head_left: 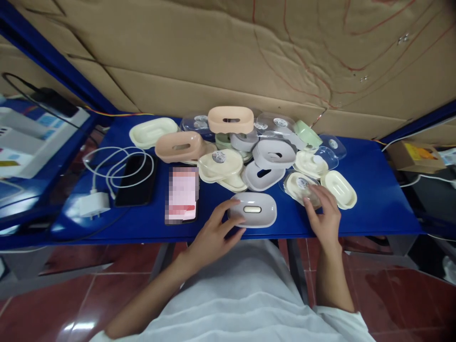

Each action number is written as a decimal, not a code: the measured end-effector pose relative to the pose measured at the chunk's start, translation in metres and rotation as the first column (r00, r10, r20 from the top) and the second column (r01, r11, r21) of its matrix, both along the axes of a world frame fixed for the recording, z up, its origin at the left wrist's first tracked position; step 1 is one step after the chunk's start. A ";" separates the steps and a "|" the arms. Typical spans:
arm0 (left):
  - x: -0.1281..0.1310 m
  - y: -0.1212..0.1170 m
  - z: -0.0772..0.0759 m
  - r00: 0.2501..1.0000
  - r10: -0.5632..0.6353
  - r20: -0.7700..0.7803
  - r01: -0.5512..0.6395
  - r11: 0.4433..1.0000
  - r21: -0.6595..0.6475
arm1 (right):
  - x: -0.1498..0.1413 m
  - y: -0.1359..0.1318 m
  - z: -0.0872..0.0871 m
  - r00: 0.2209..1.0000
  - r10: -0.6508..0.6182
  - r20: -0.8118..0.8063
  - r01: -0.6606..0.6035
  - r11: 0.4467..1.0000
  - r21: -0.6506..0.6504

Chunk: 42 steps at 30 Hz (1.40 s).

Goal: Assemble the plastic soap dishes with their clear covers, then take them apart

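Note:
Near the table's front edge, my left hand (pixel 215 231) grips the left end of a grey oval soap dish (pixel 262 219), its fingertips over the rim. A pale cream strip shows in the slot at the dish's middle. Off to the right, my right hand (pixel 327 216) has thumb and fingers around the near edge of a clear plastic lid (pixel 302 183) with a round sticker. Under that lid lies a cream piece (pixel 292 186). Beside my right fingers rests a cream soap dish insert (pixel 340 189). Another grey dish (pixel 264 176) lies just behind the one at my left hand.
Behind lies a pile of dish parts, including a peach dish (pixel 231 118), a second peach dish (pixel 180 146), a green piece (pixel 308 135) and clear lids. At left are a phone with a lit screen (pixel 182 194), a dark phone (pixel 135 183) and a white charger (pixel 94 204) with cable.

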State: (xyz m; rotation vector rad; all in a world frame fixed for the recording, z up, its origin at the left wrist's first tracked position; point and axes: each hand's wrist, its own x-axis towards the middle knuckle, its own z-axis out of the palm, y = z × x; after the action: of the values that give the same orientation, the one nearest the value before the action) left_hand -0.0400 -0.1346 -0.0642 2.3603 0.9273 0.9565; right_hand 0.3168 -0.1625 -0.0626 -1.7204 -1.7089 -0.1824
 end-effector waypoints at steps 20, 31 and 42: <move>-0.001 0.002 -0.004 0.993 0.044 0.108 -0.027 0.987 -0.158 | -0.076 -0.034 -0.002 0.924 0.380 -0.034 -0.375 0.921 0.103; -0.004 0.005 -0.008 0.997 -0.002 0.082 0.013 0.991 -0.134 | -0.087 -0.028 -0.006 0.865 0.493 0.092 -0.485 0.869 -0.098; -0.004 0.005 -0.005 0.996 -0.061 0.061 0.069 0.987 -0.142 | -0.083 -0.029 -0.007 0.882 0.471 0.016 -0.457 0.863 -0.214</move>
State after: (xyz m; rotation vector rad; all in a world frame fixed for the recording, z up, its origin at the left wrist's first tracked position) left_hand -0.0440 -0.1297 -0.0697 2.2177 0.8626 0.8949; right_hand 0.2335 -0.1915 -0.0694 -1.3932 -2.2034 0.1646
